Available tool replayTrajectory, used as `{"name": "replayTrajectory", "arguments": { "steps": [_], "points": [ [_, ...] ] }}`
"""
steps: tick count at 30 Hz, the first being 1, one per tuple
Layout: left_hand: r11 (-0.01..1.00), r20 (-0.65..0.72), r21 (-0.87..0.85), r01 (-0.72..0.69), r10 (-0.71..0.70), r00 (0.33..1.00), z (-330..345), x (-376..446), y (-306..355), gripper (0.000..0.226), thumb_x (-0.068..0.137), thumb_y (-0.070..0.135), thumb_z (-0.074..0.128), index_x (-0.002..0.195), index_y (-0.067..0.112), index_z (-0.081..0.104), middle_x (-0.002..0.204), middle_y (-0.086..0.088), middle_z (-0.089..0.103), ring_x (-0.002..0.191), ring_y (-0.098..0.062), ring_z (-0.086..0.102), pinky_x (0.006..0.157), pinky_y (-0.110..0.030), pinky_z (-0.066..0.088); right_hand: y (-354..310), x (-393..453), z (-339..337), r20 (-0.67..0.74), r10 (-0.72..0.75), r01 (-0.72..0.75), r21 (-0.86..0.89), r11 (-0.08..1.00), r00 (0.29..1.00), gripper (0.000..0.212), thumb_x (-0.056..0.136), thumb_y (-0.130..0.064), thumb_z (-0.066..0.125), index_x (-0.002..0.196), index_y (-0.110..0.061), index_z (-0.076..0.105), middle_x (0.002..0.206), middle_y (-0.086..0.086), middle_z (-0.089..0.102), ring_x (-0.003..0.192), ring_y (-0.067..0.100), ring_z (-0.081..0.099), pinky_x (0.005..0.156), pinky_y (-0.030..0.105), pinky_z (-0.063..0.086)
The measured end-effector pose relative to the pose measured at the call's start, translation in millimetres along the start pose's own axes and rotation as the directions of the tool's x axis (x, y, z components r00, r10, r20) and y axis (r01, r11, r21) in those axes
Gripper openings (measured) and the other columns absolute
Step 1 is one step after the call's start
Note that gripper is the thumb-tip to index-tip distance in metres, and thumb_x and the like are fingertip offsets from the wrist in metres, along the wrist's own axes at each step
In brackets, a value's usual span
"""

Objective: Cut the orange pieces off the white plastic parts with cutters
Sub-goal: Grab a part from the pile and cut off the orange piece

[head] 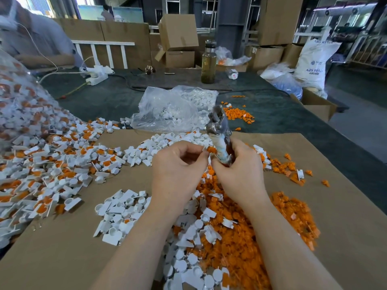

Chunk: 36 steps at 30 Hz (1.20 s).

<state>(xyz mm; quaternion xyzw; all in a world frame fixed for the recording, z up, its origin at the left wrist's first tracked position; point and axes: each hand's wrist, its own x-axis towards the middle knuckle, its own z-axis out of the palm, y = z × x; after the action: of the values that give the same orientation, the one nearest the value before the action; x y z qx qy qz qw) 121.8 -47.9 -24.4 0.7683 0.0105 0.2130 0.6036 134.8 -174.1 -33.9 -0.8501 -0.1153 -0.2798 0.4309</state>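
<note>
Orange piece (211,149) pinched in left hand (178,164) fingertips mid-cardboard sheet (62,248), right hand (238,170) wrapped round cutters (219,130), blades pointing up and away from it, so probably repositioning between cuts, sorted piles within reach.

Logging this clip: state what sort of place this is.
Probably a plastics factory or workshop floor: stacked cardboard boxes, a sack printed ABS resin, and heaps of white plastic parts and cut orange pieces on the bench.
</note>
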Motion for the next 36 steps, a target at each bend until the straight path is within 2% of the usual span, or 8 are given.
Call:
{"name": "replayTrajectory", "arguments": {
  "steps": [8, 11, 16, 19, 22, 26, 31, 36],
  "points": [
    [0.992, 0.021, 0.075, -0.098, 0.097, 0.995, -2, -1, 0, 0.027, 0.08, 0.015, 0.077, 0.069, 0.038, 0.069, 0.069, 0.024, 0.069, 0.065, 0.006, 0.066, 0.06, -0.007, 0.049, -1, 1, 0, 0.036, 0.005, -0.006, 0.037, 0.999, 0.999, 0.024, 0.075, -0.022, 0.062, 0.067, -0.035, 0.043, 0.064, -0.025, 0.056, 0.056, 0.002, 0.048, 0.049, 0.013, 0.032],
    [0.994, 0.012, 0.064, -0.087, 0.087, 0.996, -1, -2, -1, 0.024, 0.081, 0.016, 0.077, 0.07, 0.035, 0.069, 0.07, 0.024, 0.069, 0.066, 0.006, 0.066, 0.061, -0.005, 0.048, 2, 1, -1, 0.042, 0.02, -0.02, 0.012, 1.0, 0.999, 0.027, 0.078, -0.017, 0.067, 0.069, -0.032, 0.047, 0.058, -0.015, 0.053, 0.057, 0.004, 0.049, 0.047, 0.015, 0.03],
    [0.998, -0.004, 0.061, -0.033, 0.033, 0.999, 2, 0, -3, 0.013, 0.079, 0.023, 0.079, 0.072, 0.03, 0.07, 0.07, 0.025, 0.068, 0.067, 0.009, 0.063, 0.057, -0.003, 0.044, 4, 3, -1, 0.097, 0.043, -0.04, -0.041, 0.998, 0.994, 0.011, 0.082, -0.019, 0.067, 0.079, -0.02, 0.057, 0.063, -0.01, 0.055, 0.058, 0.009, 0.05, 0.051, 0.025, 0.033],
    [0.998, -0.011, 0.043, 0.043, -0.042, 0.999, 1, 5, -7, 0.012, 0.081, 0.026, 0.078, 0.073, 0.027, 0.07, 0.069, 0.017, 0.07, 0.064, 0.002, 0.065, 0.057, -0.011, 0.048, 3, 4, -2, 0.177, 0.055, -0.045, -0.059, 0.997, 0.983, 0.01, 0.084, -0.025, 0.068, 0.085, -0.019, 0.06, 0.068, -0.01, 0.058, 0.062, 0.008, 0.053, 0.055, 0.027, 0.039],
    [0.994, -0.003, -0.018, 0.105, -0.106, 0.994, -1, 9, -10, 0.011, 0.085, 0.024, 0.076, 0.077, 0.025, 0.069, 0.071, 0.007, 0.073, 0.07, -0.01, 0.07, 0.066, -0.025, 0.056, 3, 5, -5, 0.274, 0.108, -0.111, -0.003, 0.994, 0.956, 0.014, 0.084, -0.029, 0.07, 0.087, -0.019, 0.061, 0.071, -0.008, 0.058, 0.064, 0.009, 0.053, 0.058, 0.03, 0.042],
    [0.974, -0.012, -0.193, 0.116, -0.12, 0.993, -4, 11, -10, 0.006, 0.09, 0.016, 0.07, 0.085, 0.015, 0.069, 0.067, 0.006, 0.071, 0.065, -0.005, 0.069, 0.062, -0.012, 0.052, 5, 6, -16, 0.375, 0.191, -0.279, 0.194, 0.941, 0.907, 0.007, 0.084, -0.022, 0.071, 0.085, -0.021, 0.064, 0.072, -0.007, 0.061, 0.065, 0.008, 0.056, 0.066, 0.035, 0.047],
    [0.948, -0.034, -0.306, 0.09, -0.106, 0.994, -6, 11, -10, 0.007, 0.093, 0.012, 0.065, 0.087, 0.012, 0.067, 0.063, 0.01, 0.067, 0.06, -0.001, 0.064, 0.06, -0.011, 0.05, 7, 7, -26, 0.481, 0.177, -0.311, 0.214, 0.926, 0.859, 0.005, 0.087, -0.02, 0.07, 0.089, -0.019, 0.065, 0.081, 0.005, 0.062, 0.073, 0.019, 0.057, 0.077, 0.053, 0.049],
    [0.968, -0.027, -0.235, 0.084, -0.093, 0.995, -3, 11, -10, 0.008, 0.091, 0.015, 0.069, 0.083, 0.017, 0.067, 0.067, 0.007, 0.07, 0.066, -0.006, 0.068, 0.064, -0.016, 0.053, 4, 6, -14, 0.339, 0.14, -0.233, 0.251, 0.939, 0.93, 0.007, 0.088, -0.024, 0.069, 0.085, -0.021, 0.064, 0.068, -0.014, 0.06, 0.061, 0.0, 0.053, 0.06, 0.023, 0.044]
  ]
}}
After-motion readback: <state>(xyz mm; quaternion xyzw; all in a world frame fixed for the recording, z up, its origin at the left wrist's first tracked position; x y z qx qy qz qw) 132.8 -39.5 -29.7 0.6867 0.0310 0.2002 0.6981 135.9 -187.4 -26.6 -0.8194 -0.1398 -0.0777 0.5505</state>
